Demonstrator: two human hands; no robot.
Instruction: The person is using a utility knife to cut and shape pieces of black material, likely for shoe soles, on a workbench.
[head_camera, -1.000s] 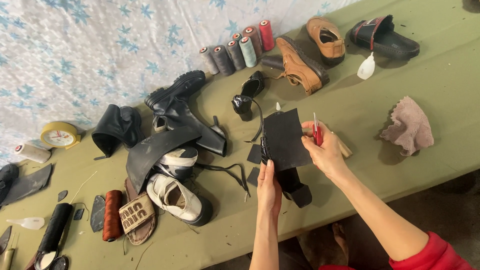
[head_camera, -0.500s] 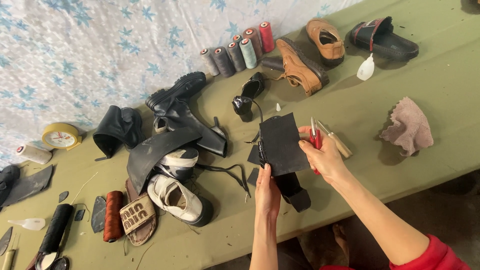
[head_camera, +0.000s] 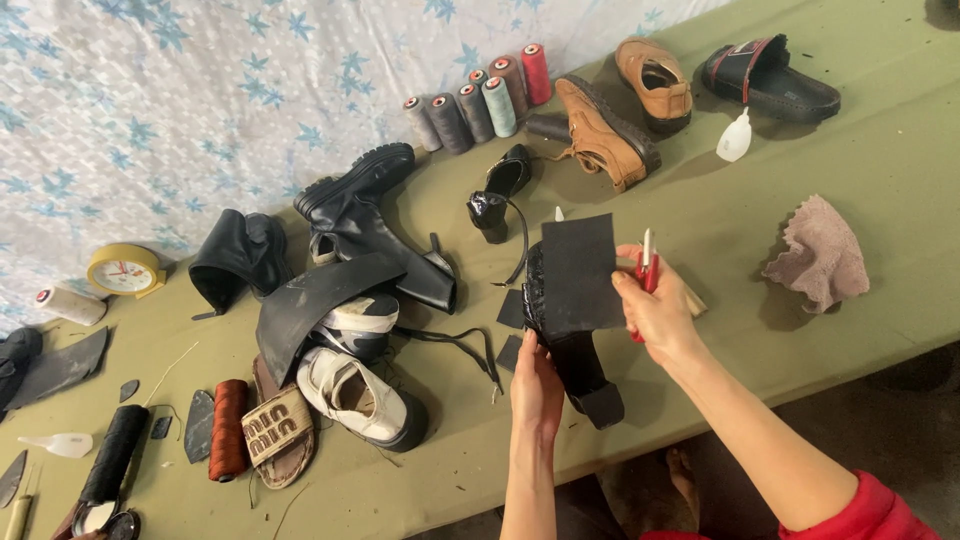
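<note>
Risk of slippage first: black sheet (head_camera: 583, 270) only resting on the glossy black heeled shoe (head_camera: 570, 340), pinned by the left hand (head_camera: 537, 388) curled around the shoe from below, above the green table (head_camera: 860, 180). Right hand (head_camera: 660, 312) closed on red-handled scissors (head_camera: 645, 268), blades upward, just beside the sheet's edge. Could skew on the slick upper, spoiling a cut; could nick nearby fingertips (head_camera: 527, 340).
</note>
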